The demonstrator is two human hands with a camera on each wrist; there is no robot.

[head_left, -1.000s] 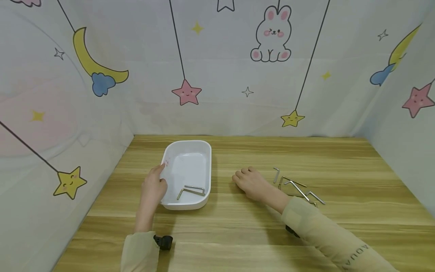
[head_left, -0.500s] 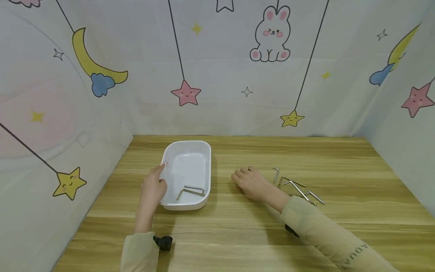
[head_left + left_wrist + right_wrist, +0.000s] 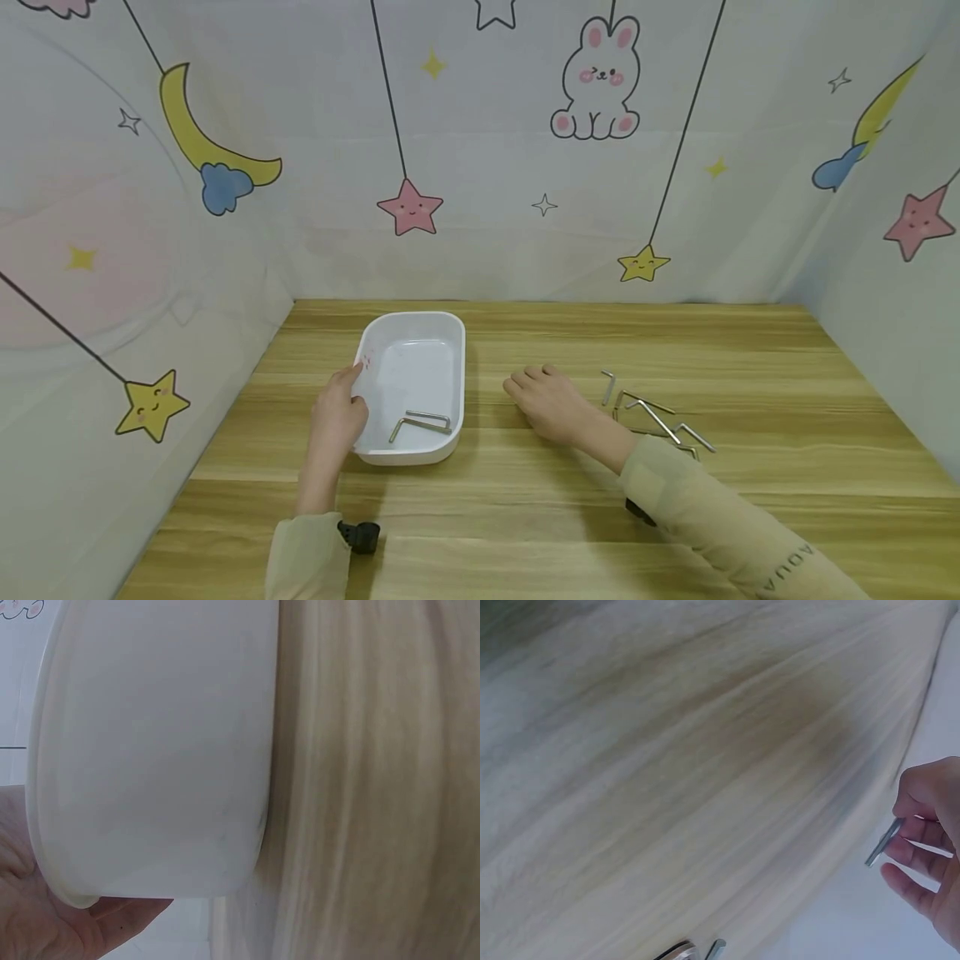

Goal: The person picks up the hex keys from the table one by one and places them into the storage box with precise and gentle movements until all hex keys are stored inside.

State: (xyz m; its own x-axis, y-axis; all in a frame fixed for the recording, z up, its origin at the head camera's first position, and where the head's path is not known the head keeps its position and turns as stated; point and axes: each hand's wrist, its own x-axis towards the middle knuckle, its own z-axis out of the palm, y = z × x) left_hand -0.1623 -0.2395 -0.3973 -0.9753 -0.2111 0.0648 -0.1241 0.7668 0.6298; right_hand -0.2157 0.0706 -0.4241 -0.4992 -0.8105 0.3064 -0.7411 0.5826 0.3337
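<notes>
My left hand (image 3: 340,412) grips the left rim of a white plastic tub (image 3: 409,457); in the left wrist view, that hand (image 3: 45,892) lies at the tub's edge, its fingers partly hidden behind the wall. Two L-shaped hex keys (image 3: 422,422) lie inside, near the front. To the right of the tub, my right hand (image 3: 551,406) is over the table, palm turned down. The right wrist view shows a short silver hex key (image 3: 883,842) pinched in this hand (image 3: 934,840); the head view hides it beneath the hand.
Several more hex keys (image 3: 660,421) lie in a loose cluster on the wooden table (image 3: 525,517), beside my right forearm. One small hex key (image 3: 608,387) lies slightly apart at the cluster's left. A printed curtain (image 3: 480,250) stands along the table's back and sides.
My right hand has shifted slightly left, toward the tub. The left hand, the tub and the keys in it look unchanged.
</notes>
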